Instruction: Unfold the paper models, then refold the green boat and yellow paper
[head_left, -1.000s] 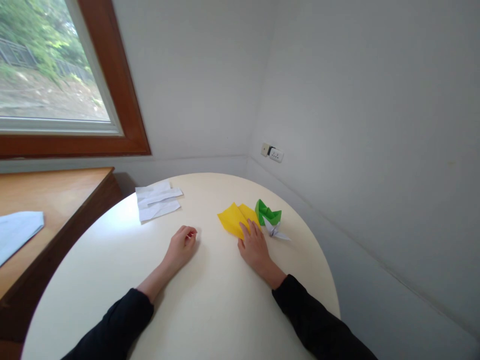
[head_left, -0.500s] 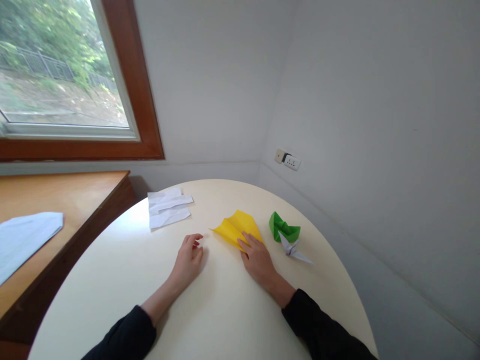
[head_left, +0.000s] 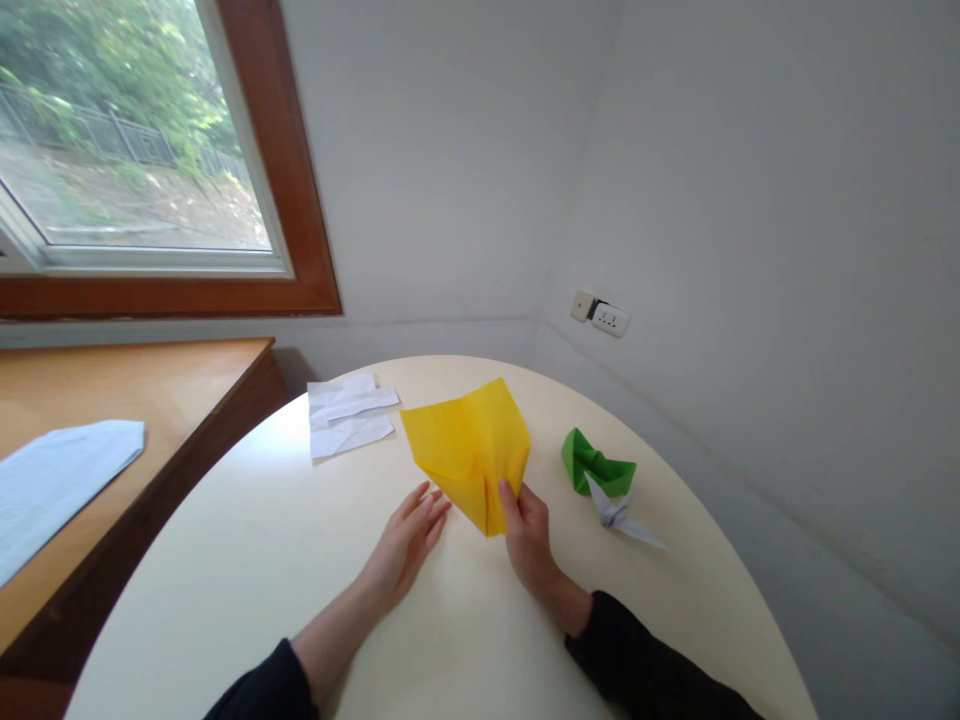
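Observation:
A creased sheet of yellow paper (head_left: 469, 440) is lifted off the table, tilted up and partly opened out, with its lower part folded to a point. My right hand (head_left: 529, 535) pinches its lower right edge, thumb on the near face and fingers behind. To the left, my left hand (head_left: 409, 545) has its fingers stretched out, just below the paper's lower left edge, and holds nothing. Right of the paper stand a green folded paper boat (head_left: 600, 470) and, touching or close before it, a white paper crane (head_left: 616, 515).
Creased white paper sheets (head_left: 349, 415) lie at the back left of the round cream table (head_left: 225, 580). A wooden desk (head_left: 187, 380) on the left bears a folded pale blue cloth or paper (head_left: 67, 480). Walls with a socket (head_left: 610, 320) stand behind.
My right hand went from lying flat on the yellow paper to gripping it, lifting and opening it. The left hand moved right, its fingers straightening. The view shifted slightly left.

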